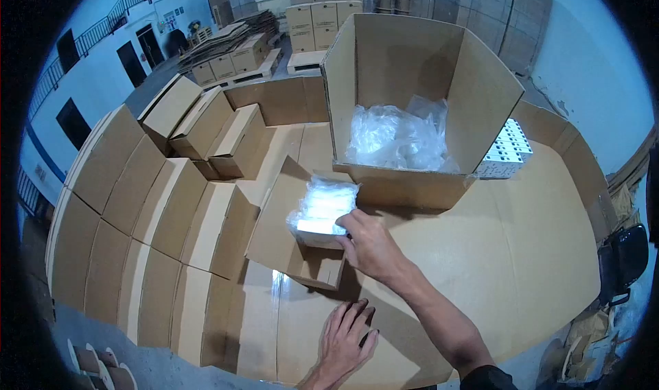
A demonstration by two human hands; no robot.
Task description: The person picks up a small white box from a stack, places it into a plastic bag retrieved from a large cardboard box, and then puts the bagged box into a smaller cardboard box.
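My right hand (374, 247) is closed on the right edge of a small white box (321, 227), thumb and fingers pinching its corner. Clear bubble wrap (328, 196) sits against the box's far side, and whether it is joined to it I cannot tell. Both are at the mouth of an open brown carton (274, 235), whose flap stands up on the left. Closer to me, my left hand (341, 340) rests palm down on the cardboard-covered table, fingers spread, holding nothing.
A large open carton (401, 187) full of clear plastic wrap (395, 136) stands behind. Stacked brown cartons (165, 232) line the table's left side. White boxes with dark marks (506, 151) sit at the right rear. A raised cardboard edge (590, 184) borders the table (508, 266).
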